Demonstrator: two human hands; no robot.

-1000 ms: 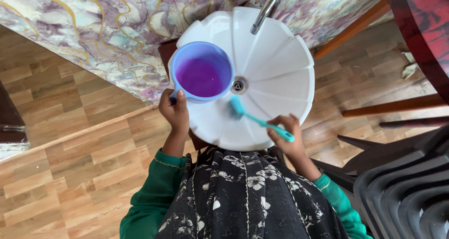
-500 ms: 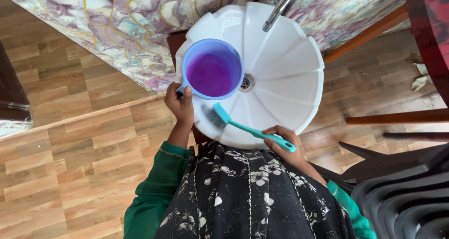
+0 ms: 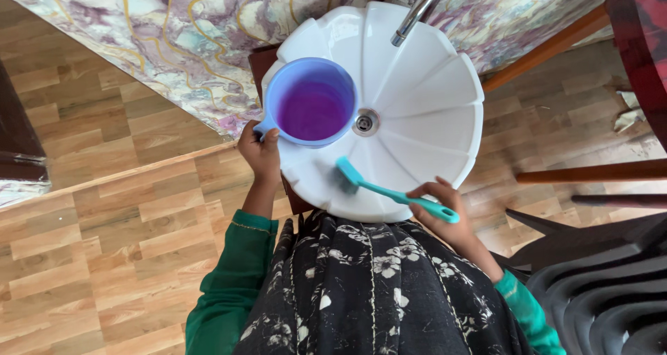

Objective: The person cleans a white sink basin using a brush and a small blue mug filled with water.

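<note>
Green long sleeves (image 3: 229, 285) under a black garment (image 3: 375, 292) printed with white flowers.

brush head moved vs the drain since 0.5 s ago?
Yes. The teal brush head has shifted right along the near wall of the white basin, now sitting below the drain instead of left of it. Right hand holds it.

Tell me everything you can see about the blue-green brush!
The brush is teal and looks like plastic, with a long thin handle and a head of darker bristles at one end. It lies slanted across the near side of the white basin; its bristles seem pressed against the basin's inside, below the drain. The right hand is closed around the handle's far end, which pokes out past the fingers at the basin's rim. It is apart from the purple scoop.
</note>
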